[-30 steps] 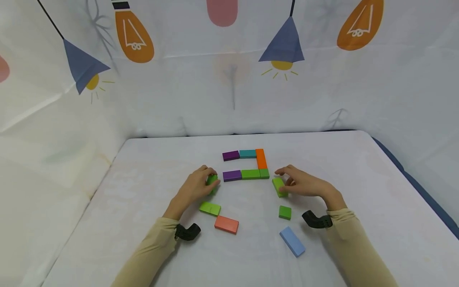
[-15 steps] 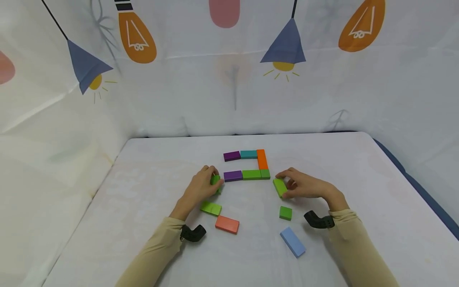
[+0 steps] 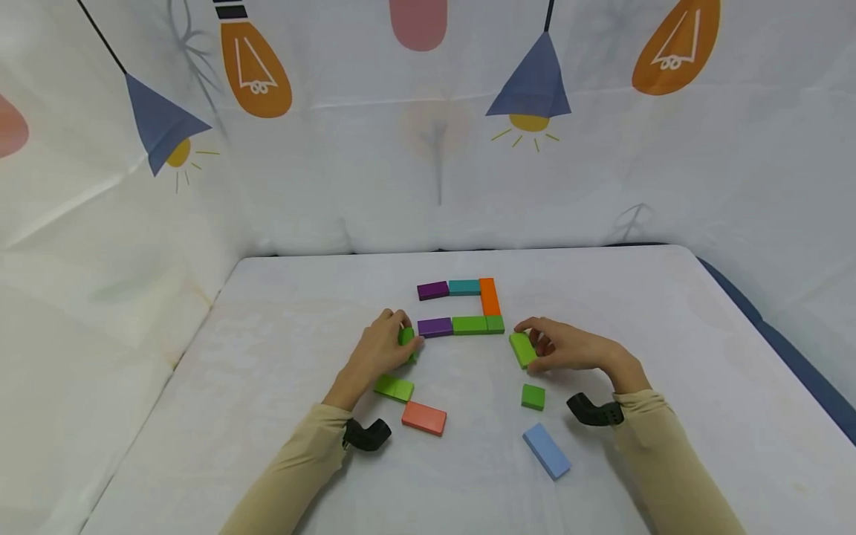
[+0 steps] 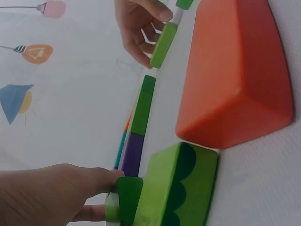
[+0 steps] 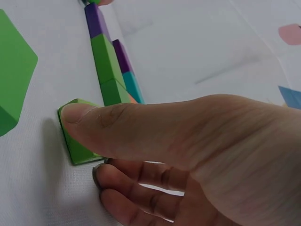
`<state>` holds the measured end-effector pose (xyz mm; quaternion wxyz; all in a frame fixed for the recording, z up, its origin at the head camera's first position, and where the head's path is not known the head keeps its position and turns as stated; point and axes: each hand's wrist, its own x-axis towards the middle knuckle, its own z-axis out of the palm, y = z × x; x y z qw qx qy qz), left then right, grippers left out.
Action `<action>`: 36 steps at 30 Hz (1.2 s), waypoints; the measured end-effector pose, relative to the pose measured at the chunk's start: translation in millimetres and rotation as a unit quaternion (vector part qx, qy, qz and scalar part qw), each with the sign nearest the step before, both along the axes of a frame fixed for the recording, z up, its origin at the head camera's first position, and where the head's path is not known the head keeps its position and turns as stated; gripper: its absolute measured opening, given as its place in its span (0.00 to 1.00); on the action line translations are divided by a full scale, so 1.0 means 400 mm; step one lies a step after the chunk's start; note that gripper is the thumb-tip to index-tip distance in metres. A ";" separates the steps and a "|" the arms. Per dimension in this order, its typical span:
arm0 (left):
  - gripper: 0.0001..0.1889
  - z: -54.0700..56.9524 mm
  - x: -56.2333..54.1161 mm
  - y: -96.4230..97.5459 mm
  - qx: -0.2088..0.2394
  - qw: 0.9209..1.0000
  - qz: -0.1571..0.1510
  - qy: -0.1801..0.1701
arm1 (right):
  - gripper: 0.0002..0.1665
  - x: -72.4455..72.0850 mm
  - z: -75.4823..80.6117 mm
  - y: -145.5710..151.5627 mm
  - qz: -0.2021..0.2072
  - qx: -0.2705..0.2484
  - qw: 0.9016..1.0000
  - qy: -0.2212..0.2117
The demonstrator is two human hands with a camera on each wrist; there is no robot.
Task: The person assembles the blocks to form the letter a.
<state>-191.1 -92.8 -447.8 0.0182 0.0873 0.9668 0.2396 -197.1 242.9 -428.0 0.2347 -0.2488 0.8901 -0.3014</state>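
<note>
In the head view my left hand (image 3: pixel 377 349) pinches a green block (image 3: pixel 407 336) between thumb and fingers, close to the left end of a purple block (image 3: pixel 435 327). That purple block is in a row with a green block (image 3: pixel 469 325) and a small green block (image 3: pixel 495 324). My right hand (image 3: pixel 575 348) grips a light green block (image 3: pixel 522 350) by its ends, thumb at the near end, just right of the row. In the right wrist view the thumb (image 5: pixel 94 117) lies over this block, and the other fingers curl beneath.
Behind the row lie a dark purple block (image 3: pixel 432 290), a teal block (image 3: pixel 464 287) and an orange block (image 3: pixel 490 297). Nearer are light green blocks (image 3: pixel 394 388), a coral block (image 3: pixel 424 418), a small green block (image 3: pixel 533 397) and a blue block (image 3: pixel 546 451) on the white tabletop (image 3: pixel 301 297).
My left hand has moved right with its green block, closer to the purple block. My right hand's fingers and thumb have settled onto the ends of the light green block, which stays in place.
</note>
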 end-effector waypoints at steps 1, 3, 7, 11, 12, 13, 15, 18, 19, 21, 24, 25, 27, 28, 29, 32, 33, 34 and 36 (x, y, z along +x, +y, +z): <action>0.18 0.001 0.001 0.001 0.001 1.000 0.001 -0.003 | 0.38 -0.001 -0.001 -0.001 -0.001 -0.001 1.000 -0.002; 0.19 0.004 0.002 0.003 0.003 1.000 0.004 -0.008 | 0.39 -0.003 -0.004 -0.004 -0.002 -0.003 1.000 -0.005; 0.21 0.004 0.004 0.004 0.009 1.000 0.012 -0.016 | 0.39 -0.004 -0.007 -0.007 -0.007 -0.003 1.000 -0.008; 0.21 -0.001 0.004 0.003 0.010 1.000 0.014 -0.008 | 0.38 -0.003 -0.006 -0.007 -0.011 0.002 1.000 -0.011; 0.22 -0.001 0.004 0.003 0.011 1.000 0.013 -0.004 | 0.38 -0.002 -0.006 -0.008 -0.013 0.003 1.000 -0.010; 0.21 -0.001 0.004 0.003 0.012 1.000 0.012 -0.001 | 0.38 -0.002 -0.006 -0.008 -0.013 0.003 1.000 -0.010; 0.21 -0.002 0.004 0.004 0.014 1.000 0.011 0.005 | 0.37 -0.001 -0.005 -0.008 -0.011 0.002 1.000 -0.007; 0.22 -0.004 0.004 0.004 0.015 1.000 0.009 0.009 | 0.37 -0.001 -0.006 -0.009 -0.008 0.001 1.000 0.000; 0.22 -0.004 0.004 0.004 0.014 1.000 0.009 0.008 | 0.37 -0.001 -0.006 -0.009 -0.007 0.001 1.000 0.002; 0.23 -0.003 0.004 0.003 0.016 1.000 0.008 0.001 | 0.37 0.000 -0.005 -0.010 -0.008 0.004 1.000 0.004; 0.26 0.003 0.005 -0.003 0.020 0.999 0.004 -0.027 | 0.37 0.001 -0.002 -0.010 -0.006 0.007 1.000 0.005; 0.27 0.007 0.005 -0.006 0.021 0.999 0.000 -0.038 | 0.37 0.001 -0.001 -0.009 -0.007 0.009 1.000 0.003; 0.29 0.013 0.003 -0.015 0.020 0.998 -0.012 -0.061 | 0.37 0.002 0.002 -0.008 -0.003 0.010 1.000 0.003; 0.29 0.017 0.002 -0.020 0.021 0.997 -0.020 -0.072 | 0.37 0.002 0.003 -0.007 -0.002 0.011 1.000 0.003; 0.29 0.021 0.001 -0.025 0.022 0.996 -0.030 -0.080 | 0.36 0.003 0.004 -0.006 -0.001 0.012 1.000 0.003; 0.29 0.035 -0.002 -0.043 0.036 0.992 -0.065 -0.102 | 0.36 0.003 0.006 -0.005 0.002 0.013 1.000 0.004; 0.29 0.040 -0.003 -0.048 0.042 0.990 -0.077 -0.109 | 0.36 0.004 0.006 -0.004 0.003 0.013 1.000 0.003; 0.29 0.045 -0.003 -0.054 0.049 0.988 -0.090 -0.114 | 0.35 0.004 0.006 -0.004 0.003 0.014 1.000 0.003; 0.30 0.053 -0.004 -0.065 0.060 0.984 -0.113 -0.123 | 0.36 0.005 0.006 -0.003 0.003 0.014 1.000 0.000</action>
